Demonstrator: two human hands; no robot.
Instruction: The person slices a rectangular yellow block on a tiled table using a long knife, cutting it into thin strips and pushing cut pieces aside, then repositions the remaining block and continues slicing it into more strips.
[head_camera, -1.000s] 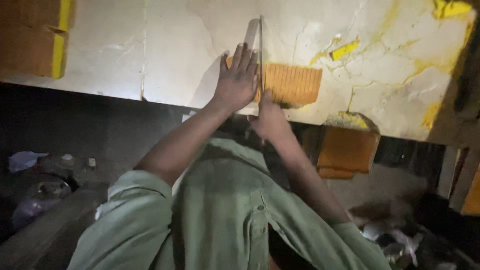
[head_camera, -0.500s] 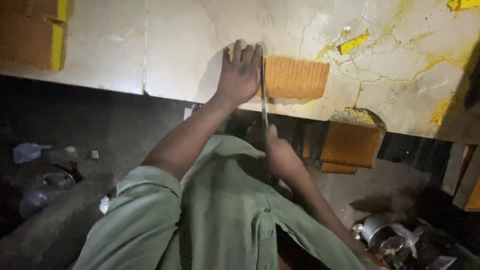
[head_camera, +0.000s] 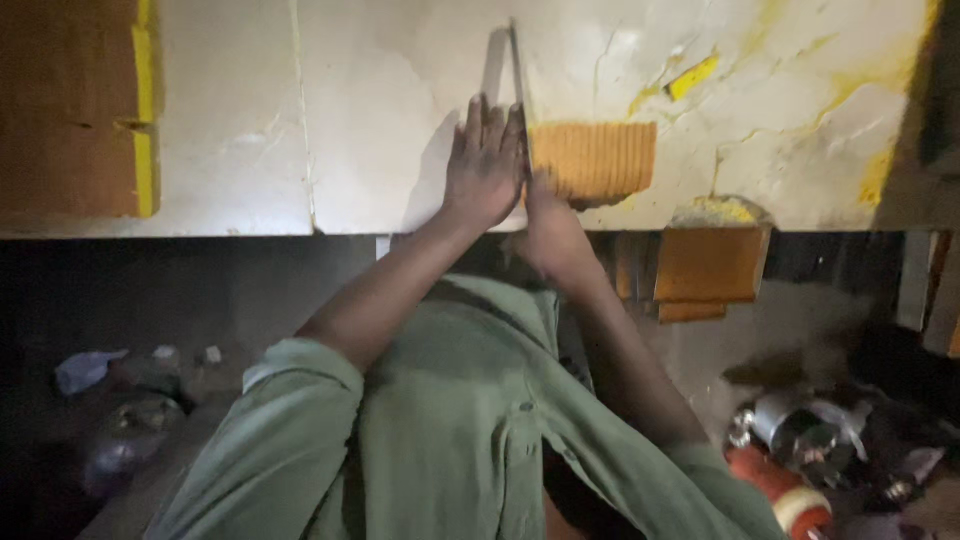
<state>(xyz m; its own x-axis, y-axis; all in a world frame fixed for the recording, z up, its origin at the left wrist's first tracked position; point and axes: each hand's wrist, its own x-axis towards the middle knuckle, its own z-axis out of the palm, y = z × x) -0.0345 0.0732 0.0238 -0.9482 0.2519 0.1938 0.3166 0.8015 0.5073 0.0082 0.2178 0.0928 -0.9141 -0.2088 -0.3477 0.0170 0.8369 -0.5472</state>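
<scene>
Two hands worked at one cut: the right hand (head_camera: 553, 232) was closed around the handle of a knife (head_camera: 519, 75), blade upright against the left edge of the orange block (head_camera: 592, 160), while the left hand (head_camera: 486, 165) lay flat and open just beside it. That block sat mid-slab (head_camera: 400, 120) and looked whole, so the cut seemed barely begun; other orange blocks (head_camera: 708, 265) waited below the slab's edge

Ridged orange-yellow block (head_camera: 592, 160), just right of the left hand (head_camera: 485, 165); white slab (head_camera: 400, 110) streaked yellow beneath both hands; pale green sleeves (head_camera: 300, 430); plain orange blocks (head_camera: 705, 265) right of the right hand (head_camera: 550, 235).
</scene>
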